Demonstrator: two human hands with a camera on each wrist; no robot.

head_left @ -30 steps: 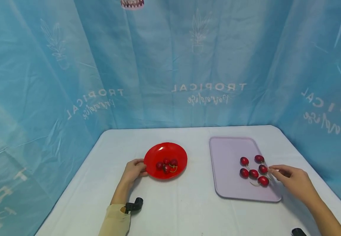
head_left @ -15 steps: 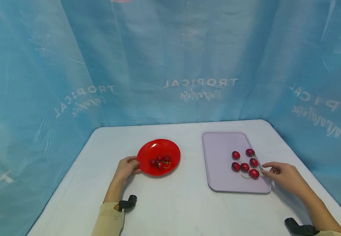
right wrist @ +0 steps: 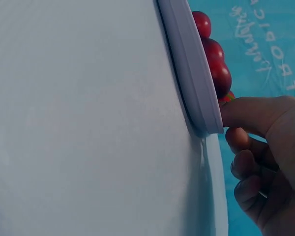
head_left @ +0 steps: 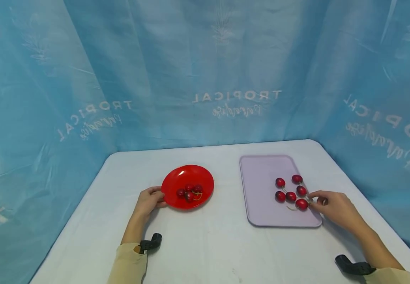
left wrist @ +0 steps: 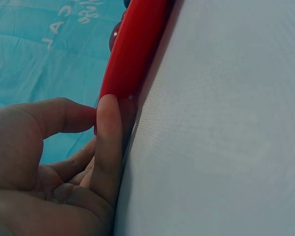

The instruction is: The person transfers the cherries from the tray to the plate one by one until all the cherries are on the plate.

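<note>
A white table (head_left: 205, 244) was set before a blue curtain (head_left: 205, 71). The rim of the red plate (head_left: 176, 177), which held four cherries, was pinched by the left hand (head_left: 150, 200). On the lilac tray (head_left: 259, 189), near its right edge, the nearest cherry (head_left: 301, 204) of five was touched by the curled thumb and forefinger of the right hand (head_left: 334, 207); a firm grip could not be told.

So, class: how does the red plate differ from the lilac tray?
The red plate is round and glossy red; the lilac tray is rectangular, pale and larger. The left hand grips the plate's rim; the right hand reaches over the tray's edge. Both rest on the white table and carry red cherries.
</note>
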